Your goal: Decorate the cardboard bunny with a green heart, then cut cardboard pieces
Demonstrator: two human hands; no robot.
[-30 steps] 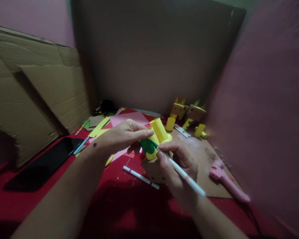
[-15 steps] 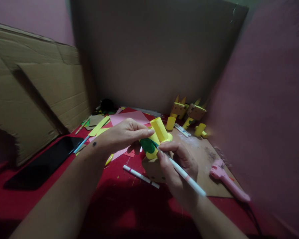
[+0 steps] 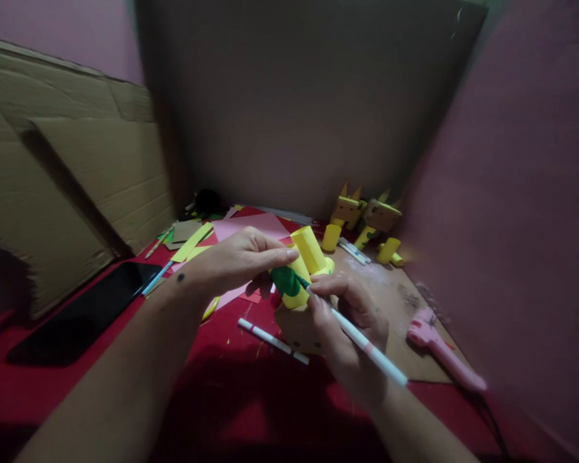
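My left hand point(image 3: 251, 254) is closed on a yellow paper figure point(image 3: 309, 249) made of rolled tubes, thumb on top and the other fingers partly hidden beneath. A green patch point(image 3: 285, 281) is coloured on its near tube. The figure's brown cardboard head point(image 3: 296, 331), with small dark dots, points toward me. In my right hand point(image 3: 350, 328) is a white green-tipped marker point(image 3: 367, 346), held like a pen, its tip at the right edge of the green patch. A second white marker point(image 3: 273, 341) lies on the red cloth just below the figure.
A pink glue gun point(image 3: 441, 350) with a cord lies at right on a cardboard sheet point(image 3: 415, 347). Two finished-looking cardboard-headed figures point(image 3: 346, 209) stand behind, near yellow tubes point(image 3: 331, 238) and more markers point(image 3: 354, 251). At left are a black phone or tablet point(image 3: 84, 315) and coloured paper point(image 3: 251, 228).
The marker in my right hand has shifted slightly, its back end moving right and down. My left hand and the paper figure stay nearly still.
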